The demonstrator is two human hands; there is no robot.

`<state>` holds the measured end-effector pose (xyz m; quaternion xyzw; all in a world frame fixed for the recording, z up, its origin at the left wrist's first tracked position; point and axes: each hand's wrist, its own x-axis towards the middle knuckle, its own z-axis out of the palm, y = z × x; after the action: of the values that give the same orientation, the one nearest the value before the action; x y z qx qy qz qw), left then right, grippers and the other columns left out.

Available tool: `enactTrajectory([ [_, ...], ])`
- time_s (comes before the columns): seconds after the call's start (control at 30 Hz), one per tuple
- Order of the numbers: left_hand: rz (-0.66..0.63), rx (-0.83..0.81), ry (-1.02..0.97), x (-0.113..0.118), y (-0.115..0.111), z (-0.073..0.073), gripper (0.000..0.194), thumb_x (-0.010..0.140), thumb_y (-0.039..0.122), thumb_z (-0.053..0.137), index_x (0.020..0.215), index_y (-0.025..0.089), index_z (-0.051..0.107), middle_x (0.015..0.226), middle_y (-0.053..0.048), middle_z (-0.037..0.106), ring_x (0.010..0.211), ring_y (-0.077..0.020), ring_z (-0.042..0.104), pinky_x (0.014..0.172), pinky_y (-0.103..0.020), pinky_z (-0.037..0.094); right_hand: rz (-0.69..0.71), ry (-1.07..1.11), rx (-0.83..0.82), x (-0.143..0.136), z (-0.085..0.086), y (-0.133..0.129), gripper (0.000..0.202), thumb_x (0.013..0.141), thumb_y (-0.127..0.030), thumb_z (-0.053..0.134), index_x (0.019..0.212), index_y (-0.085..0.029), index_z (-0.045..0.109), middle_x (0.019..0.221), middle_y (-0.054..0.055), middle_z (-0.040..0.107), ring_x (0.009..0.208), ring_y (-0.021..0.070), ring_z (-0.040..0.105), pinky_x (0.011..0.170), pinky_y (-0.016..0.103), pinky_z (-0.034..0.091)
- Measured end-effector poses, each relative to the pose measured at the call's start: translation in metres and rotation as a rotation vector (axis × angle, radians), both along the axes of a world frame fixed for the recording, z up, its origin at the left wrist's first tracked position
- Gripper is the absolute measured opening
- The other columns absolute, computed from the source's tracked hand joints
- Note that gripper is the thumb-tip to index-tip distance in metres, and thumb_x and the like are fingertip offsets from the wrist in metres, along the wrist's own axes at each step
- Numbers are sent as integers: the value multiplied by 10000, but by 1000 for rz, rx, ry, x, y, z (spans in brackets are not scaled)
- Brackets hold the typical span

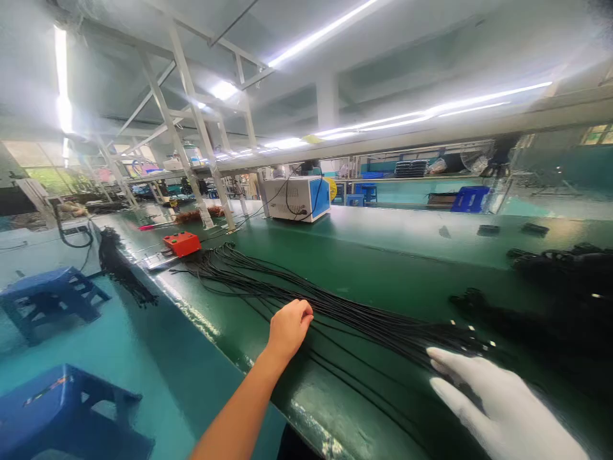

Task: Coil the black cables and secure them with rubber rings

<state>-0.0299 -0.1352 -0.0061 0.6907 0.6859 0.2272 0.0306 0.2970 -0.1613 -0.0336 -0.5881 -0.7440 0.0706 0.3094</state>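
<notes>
A long bundle of black cables (354, 313) lies along the green workbench. My left hand (290, 329), bare, is at the near edge of the bundle with its fingers curled closed; whether a cable is inside them is hidden. My right hand (488, 393) wears a white glove and reaches over the right end of the cables, thumb and fingers apart. Close beyond its fingertips are small pale cable tips (472, 328). A few loose black cables (354, 377) run on the bench between my hands.
A red control box (182, 243) sits by the bundle's far end. Farther back stands a white-and-blue machine (299, 199). Dark cable piles (569, 300) lie at right. Another black bunch (122, 268) hangs off the left edge, near blue stools (57, 409).
</notes>
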Motion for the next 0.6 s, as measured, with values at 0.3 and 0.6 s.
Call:
enactTrajectory([
  [0.3, -195, -135, 245, 21, 58, -7, 291, 887, 314, 525, 1128, 152, 541, 1140, -81, 566, 968, -201, 577, 821, -413, 494, -23, 107, -96, -7, -11, 4, 359, 793, -528, 465, 1070, -360, 618, 1045, -12, 658, 1069, 271, 532, 867, 466, 482],
  [0.6, -347, -154, 196, 20, 64, -9, 99, 840, 244, 576, 874, 158, 614, 895, -24, 616, 851, -170, 584, 784, -353, 479, -245, 462, -51, 1, 21, 3, 357, 770, -507, 493, 1048, -329, 629, 1067, -17, 659, 1088, 264, 523, 951, 483, 411],
])
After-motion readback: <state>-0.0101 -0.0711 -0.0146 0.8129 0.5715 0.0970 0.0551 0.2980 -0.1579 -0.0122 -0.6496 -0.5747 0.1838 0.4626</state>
